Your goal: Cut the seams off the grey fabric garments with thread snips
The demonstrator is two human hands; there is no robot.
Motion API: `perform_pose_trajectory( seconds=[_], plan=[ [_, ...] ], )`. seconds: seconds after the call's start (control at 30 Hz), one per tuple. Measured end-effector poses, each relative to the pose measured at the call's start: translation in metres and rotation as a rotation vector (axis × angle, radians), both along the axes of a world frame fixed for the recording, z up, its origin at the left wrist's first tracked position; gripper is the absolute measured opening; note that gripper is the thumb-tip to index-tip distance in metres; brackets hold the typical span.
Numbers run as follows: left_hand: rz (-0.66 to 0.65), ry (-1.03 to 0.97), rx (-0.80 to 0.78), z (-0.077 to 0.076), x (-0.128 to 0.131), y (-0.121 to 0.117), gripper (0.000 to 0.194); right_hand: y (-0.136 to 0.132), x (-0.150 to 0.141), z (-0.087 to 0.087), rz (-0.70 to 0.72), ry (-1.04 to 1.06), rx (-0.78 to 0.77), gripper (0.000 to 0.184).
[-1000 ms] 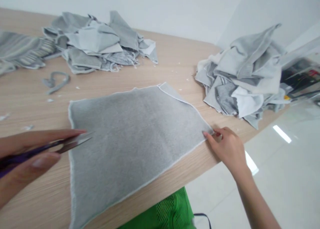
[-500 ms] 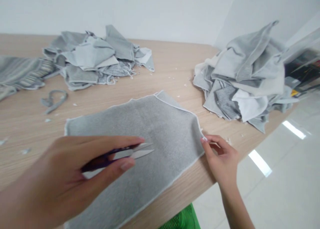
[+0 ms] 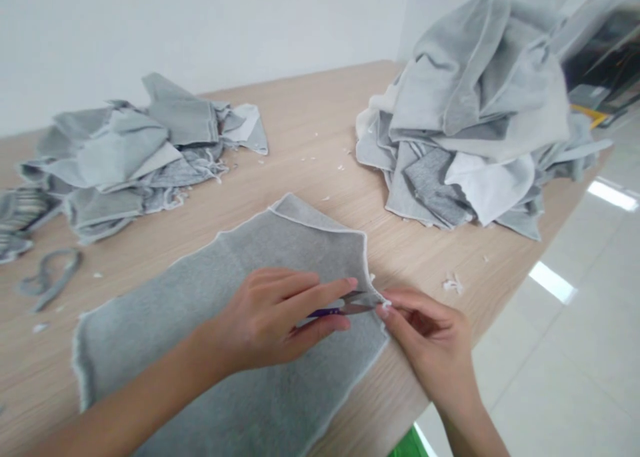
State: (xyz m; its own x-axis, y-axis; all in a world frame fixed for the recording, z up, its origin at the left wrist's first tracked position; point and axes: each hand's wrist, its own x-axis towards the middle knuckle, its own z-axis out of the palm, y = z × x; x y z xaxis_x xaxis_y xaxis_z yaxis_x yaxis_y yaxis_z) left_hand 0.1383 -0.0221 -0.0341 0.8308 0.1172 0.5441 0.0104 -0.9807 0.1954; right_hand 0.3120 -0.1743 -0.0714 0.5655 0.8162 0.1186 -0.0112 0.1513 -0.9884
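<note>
A grey fabric piece (image 3: 210,310) with pale overlocked edges lies spread on the wooden table, one edge strip folded over at its far corner. My left hand (image 3: 285,317) grips small thread snips (image 3: 355,302) with purple handles, the blades a little apart. Their tips reach the fabric's right edge, close to the fingers of my right hand (image 3: 425,330). Between its thumb and fingertips the right hand pinches that corner of the fabric, where a bit of white thread shows. The snips' handles are mostly hidden in my left palm.
At the back left lies a heap of grey fabric pieces (image 3: 120,150); a taller pile (image 3: 475,110) stands at the right. A curled grey strip (image 3: 53,277) and thread scraps (image 3: 453,284) dot the table (image 3: 300,164). Its edge runs along the right, above a tiled floor (image 3: 565,350).
My left hand has carried the snips right, from above the middle of the fabric to its edge by my right fingers. The right hand keeps its pinch. The camera view has shifted.
</note>
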Motion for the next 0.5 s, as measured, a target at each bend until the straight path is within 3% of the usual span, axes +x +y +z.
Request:
perform_pose_trajectory(
  seconds=[0.2,0.5],
  plan=[
    [-0.074,0.045,0.097,-0.004,0.008,0.007,0.036,-0.002,0.004,0.000,0.099,0.118,-0.007,0.023],
    [-0.145,0.023,0.258,-0.003,0.013,0.015,0.035,-0.002,0.005,-0.001,0.167,0.113,-0.075,0.022]
  ],
)
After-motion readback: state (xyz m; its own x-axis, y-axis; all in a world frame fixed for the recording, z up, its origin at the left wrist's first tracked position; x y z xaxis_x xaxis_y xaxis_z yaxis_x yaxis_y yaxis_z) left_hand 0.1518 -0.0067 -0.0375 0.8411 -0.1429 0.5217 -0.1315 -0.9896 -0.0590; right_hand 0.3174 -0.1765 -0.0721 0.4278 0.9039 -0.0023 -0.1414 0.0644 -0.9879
